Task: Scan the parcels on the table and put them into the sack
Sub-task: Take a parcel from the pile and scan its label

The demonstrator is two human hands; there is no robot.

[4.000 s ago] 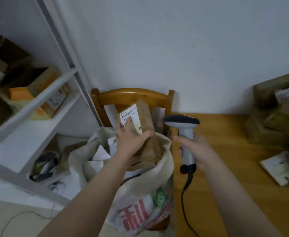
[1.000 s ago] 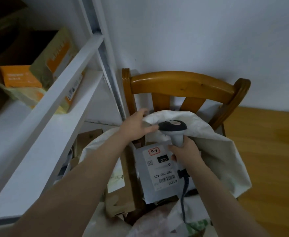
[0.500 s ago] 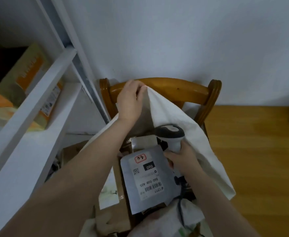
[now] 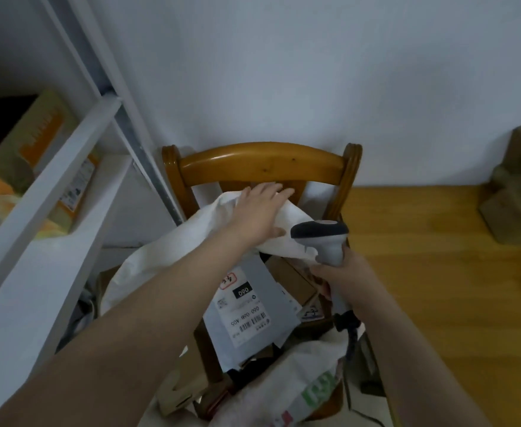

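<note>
Sack rim [image 4: 285, 246] — left hand [image 4: 259, 212], scanner [image 4: 320, 234] beside

Grey parcel [image 4: 250, 306] (label up) atop brown cardboard parcels [image 4: 290, 278] inside the open white sack [image 4: 166, 251]

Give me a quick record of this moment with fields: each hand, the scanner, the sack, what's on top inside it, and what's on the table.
left grip: fingers straight, lying flat on the sack's raised far flap
right grip: wrapped round the scanner's handle
scanner: upright over the sack mouth
sack: white, against the wooden chair, mouth open
top parcel: grey mailer, label face up, inside the sack
table: brown parcels at its far right edge
</note>
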